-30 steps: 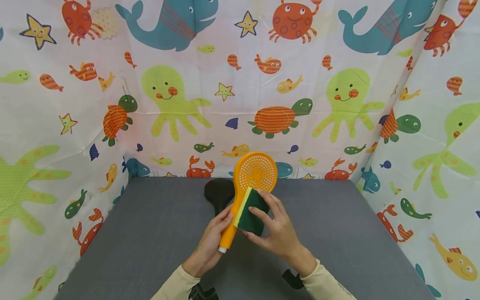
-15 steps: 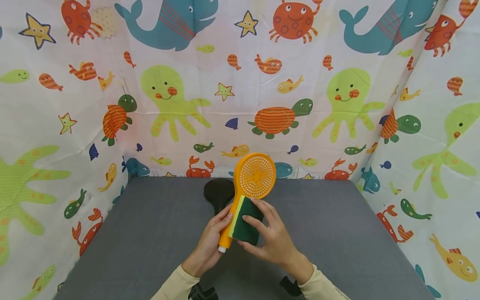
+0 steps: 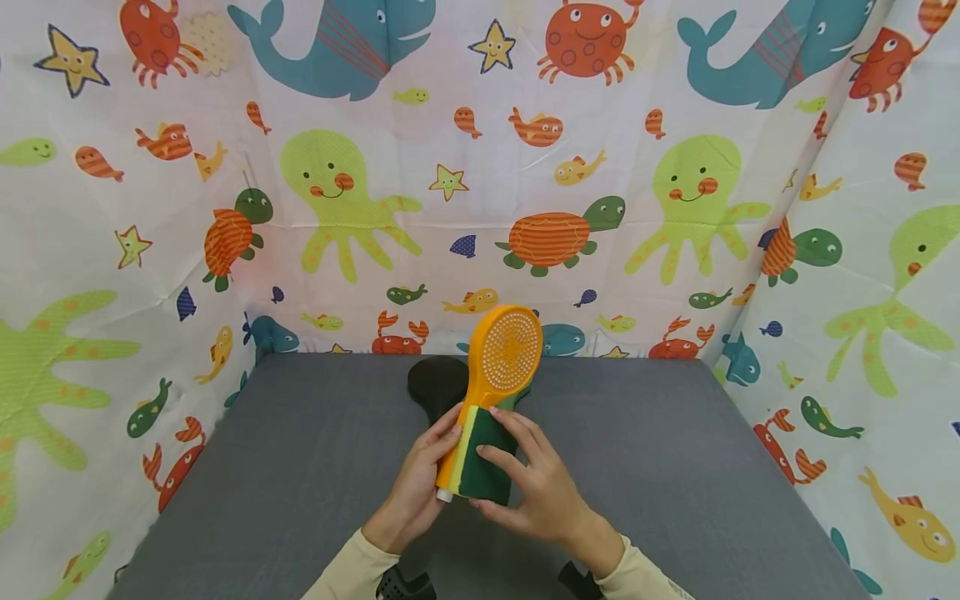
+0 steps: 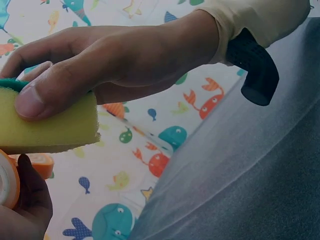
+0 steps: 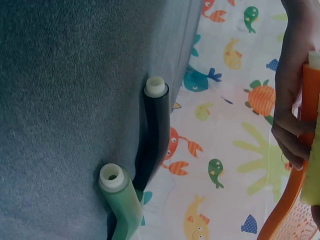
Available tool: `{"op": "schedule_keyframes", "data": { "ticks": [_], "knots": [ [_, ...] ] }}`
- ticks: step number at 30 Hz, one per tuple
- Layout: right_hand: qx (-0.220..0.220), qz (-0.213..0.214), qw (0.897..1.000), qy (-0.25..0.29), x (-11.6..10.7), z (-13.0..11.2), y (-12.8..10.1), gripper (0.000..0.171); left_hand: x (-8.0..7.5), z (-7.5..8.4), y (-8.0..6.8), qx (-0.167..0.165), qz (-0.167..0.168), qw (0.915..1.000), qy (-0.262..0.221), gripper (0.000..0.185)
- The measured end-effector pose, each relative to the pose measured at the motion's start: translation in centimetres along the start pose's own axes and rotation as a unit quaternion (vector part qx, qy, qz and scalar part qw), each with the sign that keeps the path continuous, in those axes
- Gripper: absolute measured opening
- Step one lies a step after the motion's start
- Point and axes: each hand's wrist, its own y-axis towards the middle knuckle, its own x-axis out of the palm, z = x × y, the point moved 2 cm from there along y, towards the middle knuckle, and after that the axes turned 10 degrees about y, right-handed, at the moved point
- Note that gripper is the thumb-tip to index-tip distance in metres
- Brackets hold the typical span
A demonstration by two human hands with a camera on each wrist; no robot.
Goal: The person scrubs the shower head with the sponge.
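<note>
Above the grey surface (image 3: 300, 467), the left hand (image 3: 420, 479) grips the handle of the stiff, light-looking orange shower head (image 3: 504, 358) while the right hand (image 3: 536, 487) pinches a soft, squashy sponge (image 3: 480, 458) (yellow foam, green scouring face) against that handle.

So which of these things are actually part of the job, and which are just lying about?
In hand:
- orange plastic shower head, its handle gripped by the left hand
- yellow-and-green scrubbing sponge, held against that handle by the right hand

Lying about:
- black shower head on the grey table
- green shower head beside it, seen from the right wrist
</note>
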Motion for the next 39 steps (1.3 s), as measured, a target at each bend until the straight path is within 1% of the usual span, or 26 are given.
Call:
{"op": "schedule_keyframes", "data": {
  "ticks": [6,10,13,18,21,25,29,32,39],
  "knots": [
    [0.004,0.007,1.000,-0.008,-0.3,0.3,0.3,0.053,-0.1,0.1,-0.1,0.008,-0.001,0.9999,-0.007,0.051],
    [0.003,0.012,1.000,-0.006,-0.4,0.3,0.3,0.054,-0.1,0.3,-0.3,0.016,0.008,0.9998,-0.006,0.054],
    [-0.002,0.012,1.000,-0.002,-0.4,0.2,0.2,0.054,0.0,0.5,-0.3,0.017,0.012,0.9997,-0.015,0.054],
    [0.001,0.004,1.000,0.003,-0.3,0.0,0.0,0.054,0.0,0.5,-0.5,0.006,0.005,0.9990,-0.044,0.053],
    [-0.001,0.002,1.000,0.002,-0.3,0.1,-0.1,0.054,-0.1,0.4,-0.4,0.000,-0.001,0.9986,-0.054,0.053],
    [-0.004,0.004,1.000,-0.005,-0.5,0.4,0.1,0.053,-0.2,0.3,-0.4,0.005,-0.007,0.9995,-0.031,0.055],
    [0.002,0.010,1.000,-0.011,-0.8,0.8,0.3,0.052,-0.1,0.3,-0.3,0.017,0.003,0.9998,-0.006,0.056],
    [0.010,0.015,1.000,-0.013,-1.0,0.9,0.3,0.052,-0.1,0.2,-0.3,0.025,0.011,0.9996,0.003,0.055],
    [0.005,0.017,1.000,-0.002,-0.8,0.7,0.1,0.052,-0.1,0.4,-0.4,0.037,0.003,0.9993,0.004,0.054]
  ]
}}
